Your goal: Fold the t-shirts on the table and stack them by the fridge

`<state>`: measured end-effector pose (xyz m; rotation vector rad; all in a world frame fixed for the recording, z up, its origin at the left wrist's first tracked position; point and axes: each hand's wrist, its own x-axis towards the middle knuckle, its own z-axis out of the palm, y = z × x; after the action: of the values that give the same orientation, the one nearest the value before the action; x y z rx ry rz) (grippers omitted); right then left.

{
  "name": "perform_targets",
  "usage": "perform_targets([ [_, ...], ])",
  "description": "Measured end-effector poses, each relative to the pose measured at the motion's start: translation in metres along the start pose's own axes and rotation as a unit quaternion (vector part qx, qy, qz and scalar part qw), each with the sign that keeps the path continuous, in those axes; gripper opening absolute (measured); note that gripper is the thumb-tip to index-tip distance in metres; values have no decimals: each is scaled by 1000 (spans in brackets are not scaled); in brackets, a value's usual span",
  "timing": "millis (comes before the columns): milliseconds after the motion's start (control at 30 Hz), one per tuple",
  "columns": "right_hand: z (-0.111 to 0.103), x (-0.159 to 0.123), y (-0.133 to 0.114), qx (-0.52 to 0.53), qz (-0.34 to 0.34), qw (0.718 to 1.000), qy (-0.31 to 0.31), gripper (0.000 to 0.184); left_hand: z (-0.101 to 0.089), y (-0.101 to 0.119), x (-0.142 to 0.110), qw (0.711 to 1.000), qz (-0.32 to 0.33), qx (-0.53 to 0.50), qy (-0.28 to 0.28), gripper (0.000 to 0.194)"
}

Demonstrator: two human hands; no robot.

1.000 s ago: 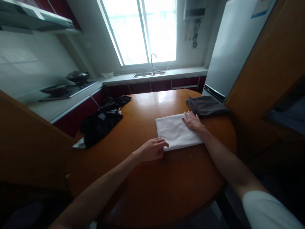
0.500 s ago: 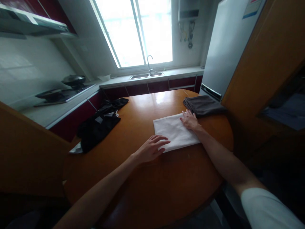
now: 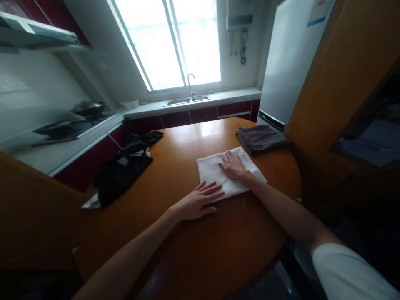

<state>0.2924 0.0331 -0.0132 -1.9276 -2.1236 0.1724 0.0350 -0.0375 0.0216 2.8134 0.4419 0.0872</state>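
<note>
A folded white cloth (image 3: 210, 168) lies flat on the wooden table (image 3: 175, 166). My right hand (image 3: 233, 165) rests palm down on the middle of the cloth with its fingers spread. At the cloth's near left corner, my left hand (image 3: 201, 201) lies flat with fingers apart, its fingertips over the cloth and its thumb over the wood. Neither hand grips anything. Just beyond the cloth to the right is a folded dark grey cloth (image 3: 264, 139), which my hands do not touch.
Black garments (image 3: 121, 175) with a white tag lie crumpled along the table's left edge. Behind the table runs a counter with a sink (image 3: 187, 100). A stove with a pan (image 3: 88, 108) is at the left, a fridge (image 3: 289, 62) at the right.
My right hand has slid left across the white cloth, from its right side to the middle. My left hand has flattened and spread its fingers. The view has shifted slightly.
</note>
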Motion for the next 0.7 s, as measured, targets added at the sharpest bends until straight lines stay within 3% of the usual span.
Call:
perform_targets([
  [167, -8, 4, 26, -10, 60, 998, 8, 68, 0, 0, 0, 1000, -6, 5, -1, 63],
  [300, -13, 5, 30, 5, 58, 998, 19, 66, 0, 1, 0, 1000, -2, -1, 5, 62],
  [467, -47, 5, 40, 100, 154, 981, 65, 49, -1, 2, -1, 1000, 0, -15, 17, 57],
  [600, -79, -2, 69, 133, 221, 966, 26, 29, 1, 0, -1, 998, -4, -37, 48, 50],
  [700, -84, -9, 86, 169, 242, 955, -33, 25, 3, -2, 1, 996, -2, -48, 80, 48],
])
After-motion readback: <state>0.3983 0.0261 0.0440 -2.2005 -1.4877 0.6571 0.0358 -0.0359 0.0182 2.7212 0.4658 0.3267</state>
